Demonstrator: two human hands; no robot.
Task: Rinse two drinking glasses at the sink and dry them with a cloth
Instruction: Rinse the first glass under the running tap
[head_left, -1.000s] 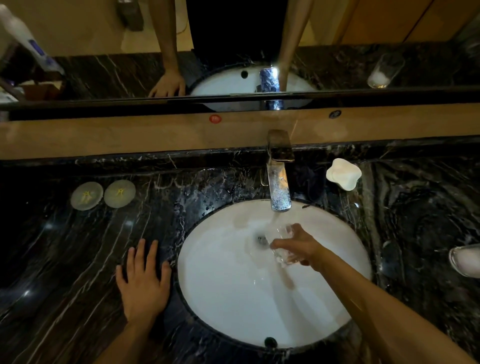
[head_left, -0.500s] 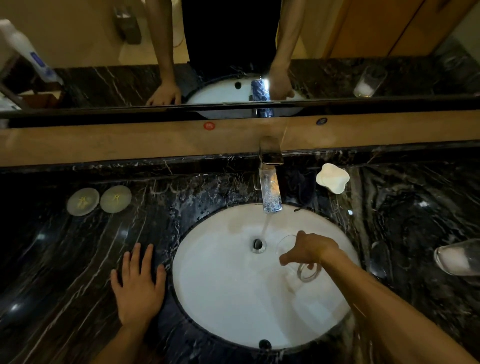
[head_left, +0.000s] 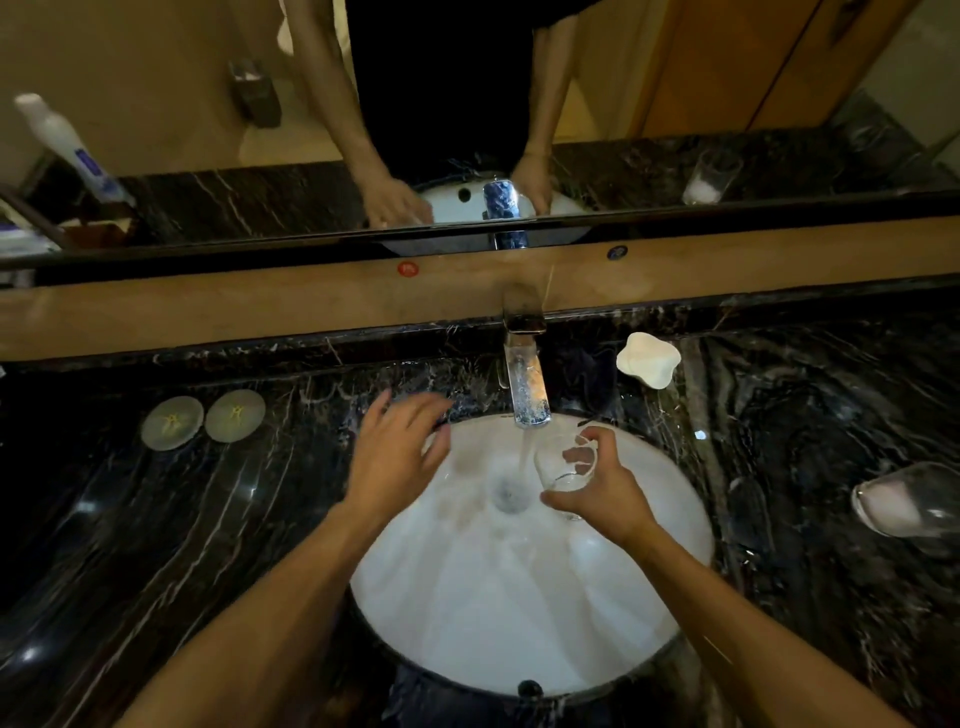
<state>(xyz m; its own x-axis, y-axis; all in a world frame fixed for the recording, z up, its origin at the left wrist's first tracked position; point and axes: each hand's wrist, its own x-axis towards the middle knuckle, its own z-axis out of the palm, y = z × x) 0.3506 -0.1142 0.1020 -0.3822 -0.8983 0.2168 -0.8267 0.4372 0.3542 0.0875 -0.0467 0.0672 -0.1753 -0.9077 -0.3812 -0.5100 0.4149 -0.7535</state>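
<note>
My right hand (head_left: 602, 493) grips a clear drinking glass (head_left: 563, 460) over the white sink basin (head_left: 519, 613), just right of the water stream falling from the chrome faucet (head_left: 527, 384). My left hand (head_left: 397, 457) hovers above the basin's left rim with fingers spread and nothing in it. A second glass (head_left: 909, 501) with something white inside lies on its side on the counter at the far right.
The dark marble counter (head_left: 156, 545) surrounds the basin. Two round pale coasters (head_left: 202, 418) lie at the left, and a white soap dish (head_left: 649, 358) sits right of the faucet. A mirror behind a wooden ledge (head_left: 260, 306) reflects my arms.
My left hand lifted off the counter and moved right toward the faucet and basin. My right hand turned the glass upright beside the stream.
</note>
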